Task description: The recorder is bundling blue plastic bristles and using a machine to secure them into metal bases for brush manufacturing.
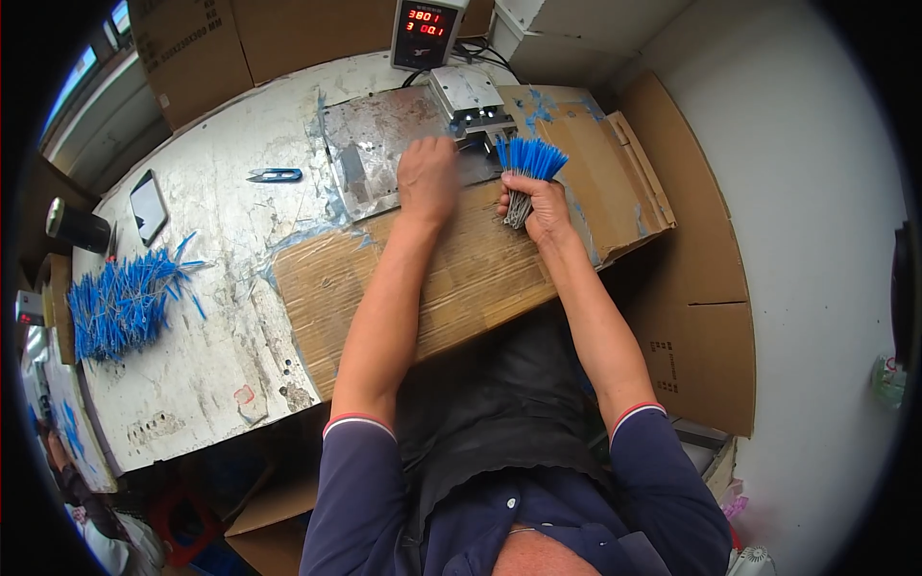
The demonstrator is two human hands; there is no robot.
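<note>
My right hand (538,204) is wrapped round a bundle of short, thin wire pieces (532,159). Their blue ends fan out above the fist, and pale grey ends stick out below it. My left hand (429,178) hovers over the metal plate (370,134), curled and partly smeared by motion. Its fingertips are turned away, so anything pinched in them is hidden. Just beyond both hands stands a small metal press-like fixture (471,101) with a pale block on top.
At the left lies a large pile of blue and grey wire pieces (125,302), near a phone (148,207) and a dark cup (79,227). Blue thread snips (276,176) rest mid-table. A counter box with red digits (424,34) stands behind; flattened cardboard (423,293) covers the near edge.
</note>
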